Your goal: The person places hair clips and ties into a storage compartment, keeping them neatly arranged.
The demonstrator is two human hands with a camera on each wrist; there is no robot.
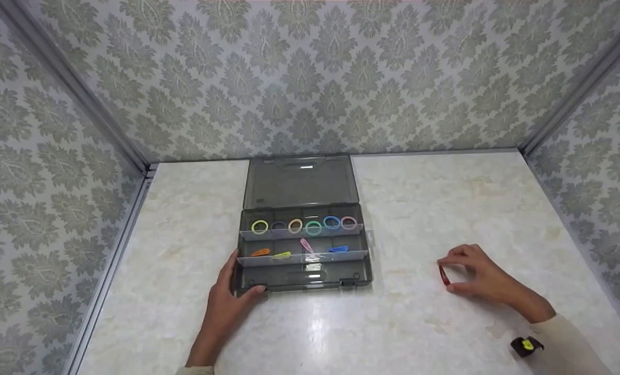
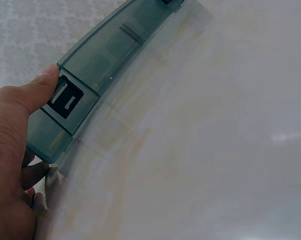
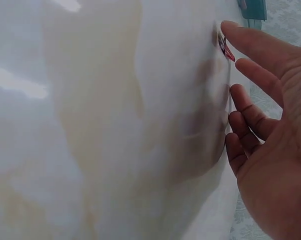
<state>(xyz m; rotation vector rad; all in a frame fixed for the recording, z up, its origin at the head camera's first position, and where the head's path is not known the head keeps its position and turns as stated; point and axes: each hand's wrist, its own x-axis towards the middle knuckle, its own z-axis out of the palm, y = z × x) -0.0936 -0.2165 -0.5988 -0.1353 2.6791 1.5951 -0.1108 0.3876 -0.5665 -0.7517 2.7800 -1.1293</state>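
A grey see-through organizer box (image 1: 302, 285) stands on the table with its lid (image 1: 300, 182) swung open toward the wall. My left hand (image 1: 226, 304) grips its front left corner, thumb on the front side and fingers along the left side. In the left wrist view the thumb lies beside a dark latch (image 2: 66, 96). To the right of the box, my right hand (image 1: 479, 278) pinches a red hair clip (image 1: 444, 275) between thumb and forefinger, just over the table. Several coloured hair ties, one a green hair tie (image 1: 313, 227), sit in the box's back row. Orange (image 1: 260, 252), yellow, pink and blue hair clips lie in its middle row.
A small black object with a yellow patch (image 1: 526, 345) is by the right forearm. Patterned wall panels (image 1: 310, 78) enclose the back and both sides of the pale marbled table (image 1: 404, 208). Clear dividers (image 1: 302, 257) separate the box's rows.
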